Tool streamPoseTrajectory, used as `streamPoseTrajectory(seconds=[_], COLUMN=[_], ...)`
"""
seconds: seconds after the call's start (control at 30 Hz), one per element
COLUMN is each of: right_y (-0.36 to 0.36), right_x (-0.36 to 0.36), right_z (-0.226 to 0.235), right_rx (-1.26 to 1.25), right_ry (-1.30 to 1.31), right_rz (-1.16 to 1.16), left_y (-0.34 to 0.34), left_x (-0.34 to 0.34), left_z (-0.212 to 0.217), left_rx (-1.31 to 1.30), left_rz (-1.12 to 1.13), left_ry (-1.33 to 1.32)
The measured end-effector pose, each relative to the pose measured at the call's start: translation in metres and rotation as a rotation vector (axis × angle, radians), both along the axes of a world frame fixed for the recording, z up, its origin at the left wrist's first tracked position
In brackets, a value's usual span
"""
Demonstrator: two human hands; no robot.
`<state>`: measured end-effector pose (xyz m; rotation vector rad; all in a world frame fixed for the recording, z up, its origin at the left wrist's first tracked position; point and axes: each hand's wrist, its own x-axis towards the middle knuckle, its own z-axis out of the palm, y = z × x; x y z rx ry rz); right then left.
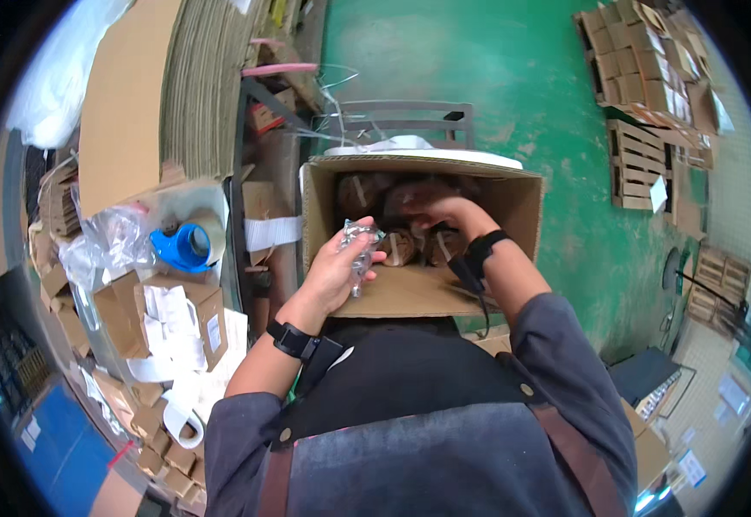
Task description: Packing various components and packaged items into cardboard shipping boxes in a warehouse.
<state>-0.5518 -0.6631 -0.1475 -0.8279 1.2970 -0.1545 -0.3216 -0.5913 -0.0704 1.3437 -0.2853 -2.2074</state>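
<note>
In the head view, an open brown rectangular corrugated cardboard box [410, 293] is seen directly in front of the person's dark apron [418, 457]. Brown rounded items with pale strips [400, 248] are contained in it, set side by side; their material cannot be established in the shadow.

A clear, crinkled, shiny plastic packet [358, 257] is held by the left hand [334, 271] above the near left part of the box opening. The fingers are bent and closed about the packet, by which the thumb is kept apart from the fingertips. A black wrist strap [293, 339] is worn on this arm.

The right hand [451, 212] is lowered into the box, over the items toward its right half. Its fingers are partly lost in shadow; how far they are opened, and whether anything is gripped, cannot be told. A black wrist band with a cable [485, 248] is worn on that arm.

To the left, a tall stack of flat brown cardboard sheets [199, 95], a bright blue plastic ring-shaped object [186, 247] and crumpled white papers [171, 323] are noted. To the right, a slatted wooden pallet [636, 164] is recorded on the green painted floor [556, 198]
</note>
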Motion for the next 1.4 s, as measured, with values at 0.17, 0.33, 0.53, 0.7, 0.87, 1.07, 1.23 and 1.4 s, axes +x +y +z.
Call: streamPoseTrajectory(seconds=[0.17,0.33,0.53,0.7,0.87,1.07,1.23,1.4], right_y=[0.001,-0.013,-0.002,0.034,0.038,0.014,0.04,0.027], right_x=[0.039,0.07,0.077,0.087,0.085,0.06,0.085,0.095], right_z=[0.039,0.028,-0.035,0.136,0.125,-0.019,-0.056,0.109], right_rx=[-0.004,0.136,-0.911,-0.634,-0.24,0.065,-0.192,0.001], right_ry=[-0.197,-0.315,0.429,-0.353,-0.486,-0.089,0.063,-0.737], right_rz=[0.074,0.004,0.429,0.354,0.222,0.275,0.368,0.23], left_y=[0.014,0.022,0.035,0.036,0.045,0.05,0.047,0.041], left_x=[0.016,0.027,0.044,0.039,0.054,0.078,0.071,0.051], left_z=[-0.002,0.014,0.036,0.044,0.042,0.063,0.065,0.053], left_rx=[-0.011,0.004,0.045,0.034,0.044,-0.13,-0.229,-0.338], left_rz=[0.018,0.004,0.229,0.41,0.498,0.559,0.4,0.196], left_ry=[0.142,0.082,0.427,0.366,0.596,0.235,-0.103,-0.283])
